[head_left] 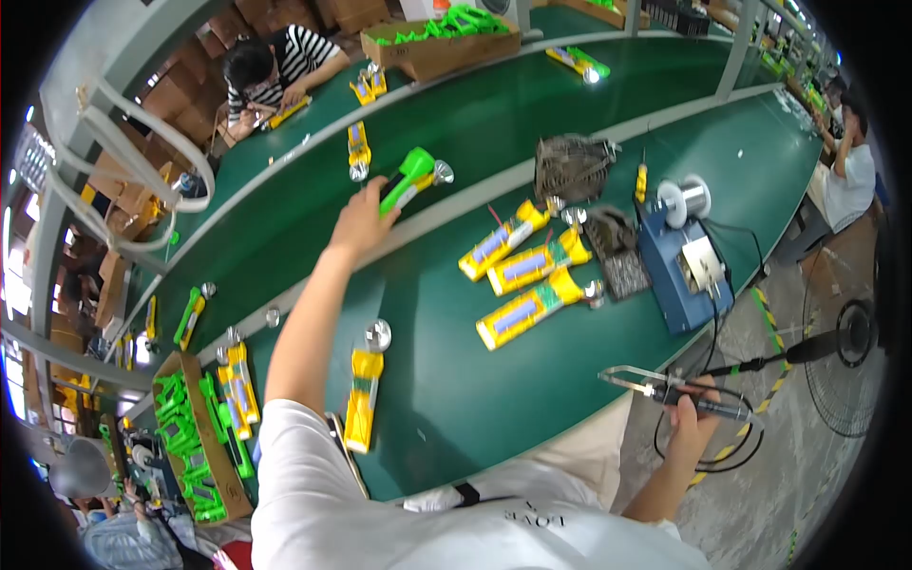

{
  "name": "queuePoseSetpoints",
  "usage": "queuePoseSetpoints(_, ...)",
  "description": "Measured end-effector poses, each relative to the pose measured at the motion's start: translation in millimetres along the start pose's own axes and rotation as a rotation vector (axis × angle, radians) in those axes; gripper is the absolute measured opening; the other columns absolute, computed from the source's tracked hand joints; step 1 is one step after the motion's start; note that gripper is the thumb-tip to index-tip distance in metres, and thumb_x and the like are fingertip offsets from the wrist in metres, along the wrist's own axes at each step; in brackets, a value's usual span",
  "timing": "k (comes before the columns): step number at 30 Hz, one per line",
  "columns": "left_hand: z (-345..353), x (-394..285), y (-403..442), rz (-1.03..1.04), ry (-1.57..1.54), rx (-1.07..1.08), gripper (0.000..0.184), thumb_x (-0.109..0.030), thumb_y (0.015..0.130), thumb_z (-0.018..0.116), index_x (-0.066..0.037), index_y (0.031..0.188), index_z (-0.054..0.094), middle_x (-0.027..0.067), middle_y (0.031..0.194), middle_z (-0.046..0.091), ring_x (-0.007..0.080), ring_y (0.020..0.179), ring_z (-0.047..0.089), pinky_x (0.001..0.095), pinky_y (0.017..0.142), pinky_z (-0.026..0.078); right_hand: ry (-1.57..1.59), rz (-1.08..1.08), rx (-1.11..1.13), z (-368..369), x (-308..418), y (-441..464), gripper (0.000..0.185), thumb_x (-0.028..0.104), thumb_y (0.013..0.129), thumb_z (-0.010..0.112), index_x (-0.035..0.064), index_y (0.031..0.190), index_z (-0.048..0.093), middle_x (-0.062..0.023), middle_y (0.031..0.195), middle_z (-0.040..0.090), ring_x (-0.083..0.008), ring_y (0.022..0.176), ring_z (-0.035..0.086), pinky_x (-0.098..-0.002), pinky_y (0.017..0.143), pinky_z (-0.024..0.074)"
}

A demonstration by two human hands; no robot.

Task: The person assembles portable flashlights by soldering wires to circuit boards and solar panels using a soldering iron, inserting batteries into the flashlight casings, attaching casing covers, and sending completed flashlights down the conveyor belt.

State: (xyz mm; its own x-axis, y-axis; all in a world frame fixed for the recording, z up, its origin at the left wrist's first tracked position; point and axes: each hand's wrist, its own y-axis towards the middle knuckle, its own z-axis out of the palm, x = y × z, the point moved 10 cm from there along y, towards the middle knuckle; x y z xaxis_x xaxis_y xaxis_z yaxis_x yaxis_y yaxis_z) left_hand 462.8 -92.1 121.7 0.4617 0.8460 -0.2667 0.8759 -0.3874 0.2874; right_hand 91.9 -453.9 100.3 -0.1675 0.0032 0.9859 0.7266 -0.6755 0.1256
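My left arm reaches across the bench, and my left hand point(364, 226) is closed around the lower end of a green-and-yellow flashlight point(408, 182) with a silvery lamp head, above the far belt's near edge. In my right hand point(692, 423), low at the bench's front edge, is a soldering iron point(708, 407) with a bent metal guide, its tip pointing left. Between the hands lie several opened yellow flashlight bodies point(527, 309) showing purplish cells and green circuit boards. Nearer my left arm rests another yellow flashlight body point(364, 399), lamp head pointing away from me.
A blue soldering machine point(670, 271) with a solder wire spool point(686, 199) stands right, beside a dark metal holder point(617, 252) and a yellow-handled screwdriver point(642, 180). Boxes of green casings point(199, 446) sit left and far back point(442, 52). A co-worker point(275, 76) works across the belt.
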Motion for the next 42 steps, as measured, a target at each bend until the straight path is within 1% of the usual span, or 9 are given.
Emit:
queuePoseSetpoints(7,58.9,52.3,28.5,-0.079,0.231,0.153,0.058,-0.033,0.069,0.057,-0.009,0.114,0.031,0.013,0.098,0.047,0.0286,0.09,0.047,0.038,0.073,0.04,0.034,0.114,-0.019,33.9,-16.6,38.6,0.032,0.021,0.064,0.06,0.0024,0.086,0.045,-0.0006,0.07,0.043,-0.0041,0.058,0.04,-0.0148,0.043,0.0301)
queuePoseSetpoints(10,17.2,42.5,49.1,0.03,0.246,-0.074,0.058,-0.039,0.067,0.056,-0.004,0.109,0.038,0.016,0.098,0.047,0.0307,0.09,0.046,0.0395,0.076,0.038,0.009,0.102,-0.097,35.1,-20.2,50.8,0.044,0.031,0.059,0.065,0.0027,0.086,0.044,-0.0002,0.07,0.041,-0.0055,0.058,0.039,-0.0156,0.046,0.0294)
queuePoseSetpoints(15,18.6,153.4,117.3,-0.618,0.241,-0.152,0.072,-0.051,0.063,0.055,-0.005,0.113,0.033,0.0151,0.1,0.048,0.0299,0.092,0.049,0.0391,0.074,0.041,-0.03,0.043,-0.113,60.2,-18.7,69.4,0.044,0.036,0.057,0.065,0.0053,0.075,0.04,0.0003,0.062,0.037,-0.0049,0.052,0.037,-0.0148,0.041,0.0273)
queuePoseSetpoints(18,62.0,182.5,128.7,-0.802,0.12,0.051,0.071,-0.044,0.063,0.058,-0.005,0.114,0.028,0.0161,0.102,0.049,0.0293,0.094,0.049,0.0382,0.075,0.042,-0.037,0.161,0.061,63.7,-32.2,67.8,0.049,0.031,0.059,0.064,0.0026,0.092,0.041,-0.0025,0.081,0.039,-0.0091,0.07,0.042,-0.0178,0.06,0.0371)
queuePoseSetpoints(20,77.0,196.7,135.9,-0.805,0.084,0.033,0.069,-0.039,0.063,0.058,-0.005,0.114,0.027,0.0165,0.1,0.05,0.0295,0.092,0.051,0.0378,0.074,0.043,-0.022,0.081,-0.139,64.9,-22.7,69.1,0.042,0.033,0.058,0.065,0.0046,0.076,0.04,-0.0012,0.063,0.042,-0.005,0.048,0.036,-0.0155,0.039,0.0256)
queuePoseSetpoints(24,55.1,211.1,123.8,-0.743,-0.114,-0.102,0.065,-0.025,0.062,0.06,0.002,0.11,0.025,0.022,0.095,0.051,0.0312,0.085,0.054,0.0351,0.073,0.043,0.019,0.104,-0.056,63.5,-34.3,64.9,0.036,0.023,0.062,0.062,0.0019,0.082,0.042,-0.0034,0.065,0.046,-0.005,0.046,0.036,-0.0165,0.039,0.0262)
queuePoseSetpoints(35,-98.4,52.6,-70.5,-0.351,-0.709,0.046,0.052,-0.003,0.066,0.06,-0.001,0.108,0.029,0.0104,0.103,0.043,0.0161,0.084,0.048,0.0261,0.073,0.039,0.135,0.125,0.051,41.9,-10.6,21.2,0.028,0.012,0.068,0.056,-0.0014,0.088,0.043,-0.0082,0.072,0.049,-0.0077,0.048,0.041,-0.0196,0.045,0.0374)
queuePoseSetpoints(40,-86.2,-48.3,-177.1,-0.021,-0.391,0.276,0.055,-0.001,0.061,0.063,-0.002,0.106,0.032,0.0107,0.104,0.04,0.0233,0.093,0.046,0.0315,0.077,0.039,0.167,-0.018,0.125,26.0,7.4,-1.1,0.012,0.005,0.071,0.045,-0.0013,0.081,0.045,-0.0033,0.069,0.042,-0.006,0.047,0.035,-0.0197,0.048,0.039)
queuePoseSetpoints(42,-64.7,-72.5,-200.9,-0.096,-0.431,0.393,0.055,-0.003,0.062,0.063,-0.002,0.107,0.031,0.0131,0.103,0.044,0.0268,0.098,0.045,0.0336,0.08,0.038,0.181,-0.025,0.166,18.1,9.6,-9.8,0.011,0.006,0.071,0.045,-0.0014,0.079,0.045,-0.0032,0.067,0.041,-0.0056,0.046,0.034,-0.019,0.046,0.0376)
